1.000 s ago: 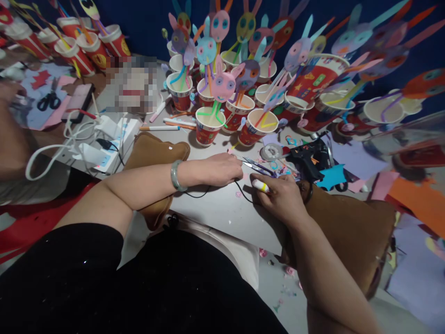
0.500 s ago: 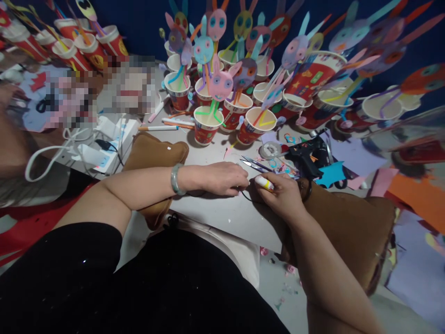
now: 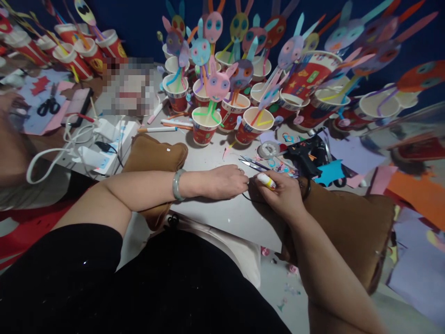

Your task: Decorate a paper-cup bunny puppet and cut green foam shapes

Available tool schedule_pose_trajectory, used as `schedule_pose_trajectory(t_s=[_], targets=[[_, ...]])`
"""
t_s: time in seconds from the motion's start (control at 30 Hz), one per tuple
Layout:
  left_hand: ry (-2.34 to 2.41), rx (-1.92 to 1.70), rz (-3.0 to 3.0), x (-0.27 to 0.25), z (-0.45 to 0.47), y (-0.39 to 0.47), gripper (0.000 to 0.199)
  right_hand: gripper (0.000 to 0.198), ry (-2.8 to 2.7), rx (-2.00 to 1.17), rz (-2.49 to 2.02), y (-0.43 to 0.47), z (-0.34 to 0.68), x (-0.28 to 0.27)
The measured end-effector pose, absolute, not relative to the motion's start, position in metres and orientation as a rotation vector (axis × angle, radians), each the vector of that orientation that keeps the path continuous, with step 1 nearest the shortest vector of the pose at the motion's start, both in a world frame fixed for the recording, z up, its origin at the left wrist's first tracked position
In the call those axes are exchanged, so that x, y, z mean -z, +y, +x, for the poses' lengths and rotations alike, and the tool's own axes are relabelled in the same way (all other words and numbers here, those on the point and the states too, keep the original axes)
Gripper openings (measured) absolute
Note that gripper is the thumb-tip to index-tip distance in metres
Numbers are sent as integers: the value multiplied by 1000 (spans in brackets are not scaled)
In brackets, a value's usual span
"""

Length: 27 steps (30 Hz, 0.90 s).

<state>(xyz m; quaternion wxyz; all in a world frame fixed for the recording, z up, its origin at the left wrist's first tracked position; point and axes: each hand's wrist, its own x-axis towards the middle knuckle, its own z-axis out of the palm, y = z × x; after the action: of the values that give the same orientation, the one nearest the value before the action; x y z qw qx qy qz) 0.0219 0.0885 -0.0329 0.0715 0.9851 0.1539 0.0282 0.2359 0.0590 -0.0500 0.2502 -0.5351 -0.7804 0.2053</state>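
My left hand [image 3: 227, 182], with a bracelet [image 3: 177, 184] at the wrist, lies over the middle of the table. Its fingers are curled and pinched together; whatever they hold is too small or hidden to make out. Facing it, my right hand [image 3: 285, 195] is wrapped round a small white-and-yellow tube [image 3: 266, 181], whose lower end is hidden by the fingers. A small gap separates the two hands. Just beyond them lie open scissors [image 3: 251, 163]. The left forearm rests across a brown cushion [image 3: 156, 155], and another brown cushion [image 3: 347, 232] is under the right forearm.
Paper cups [image 3: 205, 125] with paper rabbit heads on straws crowd the back. A black glue gun [image 3: 301, 157], tape roll [image 3: 269, 149] and coloured paper [image 3: 415, 192] are at right. On the left are a power strip [image 3: 120, 144], cables, black-handled scissors [image 3: 48, 106] and another person's arm [image 3: 14, 144].
The other person's hand at left has drawn back, uncovering the black-handled scissors and a phone. My hands stay almost in place, the right still round the tube. The view has shifted slightly.
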Motion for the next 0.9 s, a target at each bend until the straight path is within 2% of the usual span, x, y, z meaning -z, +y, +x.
schedule_pose_trajectory(t_s=[0.33,0.53,0.67,0.9], targets=[[487,-144,2864,38,22,86,17,18,-1843,-767,-1515,59,232,44],[549,-238,2114,19,15,101,7,17,-1744,-927,-1494,61,234,37],[667,-352,1662,9,18,105,17,22,-1679,-1083,-1485,59,237,36],[752,-487,1569,14,22,107,12,22,-1672,-1180,-1434,59,235,34]])
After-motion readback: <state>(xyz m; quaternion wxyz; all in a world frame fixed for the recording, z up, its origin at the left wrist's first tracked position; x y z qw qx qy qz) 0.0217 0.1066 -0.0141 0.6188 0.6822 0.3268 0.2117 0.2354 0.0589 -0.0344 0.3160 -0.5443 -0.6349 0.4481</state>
